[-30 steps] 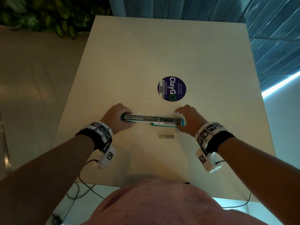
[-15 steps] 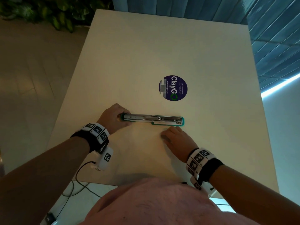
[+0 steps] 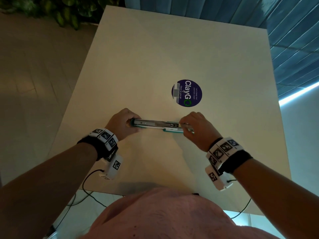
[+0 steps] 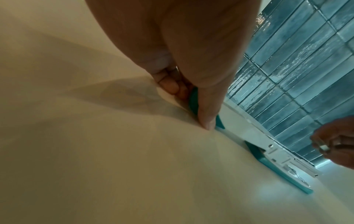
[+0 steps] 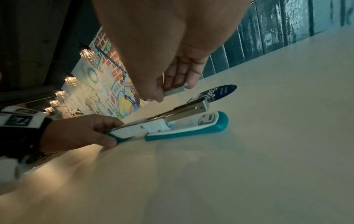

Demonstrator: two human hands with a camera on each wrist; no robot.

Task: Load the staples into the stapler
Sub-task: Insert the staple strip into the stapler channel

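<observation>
The teal stapler (image 3: pixel 155 125) lies opened flat near the table's (image 3: pixel 172 49) front edge, long axis left-right (metal channel up). The left hand (image 3: pixel 121 124) grips its left end; the right hand (image 5: pixel 172 68) pinches the staples (image 5: pixel 175 91) above its right end.

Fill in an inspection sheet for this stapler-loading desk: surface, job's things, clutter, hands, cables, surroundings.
Surface: pale table, bearing a round purple sticker.
Job's things: teal stapler lying opened out on the table, metal channel exposed; staple strip held just above it.
Clutter: nothing seen.
Hands: left hand grips the stapler's left end; right hand pinches the staple strip.
Cables: thin leads hang from the wrist cameras.
Surroundings: plant, blue tiled wall.
</observation>
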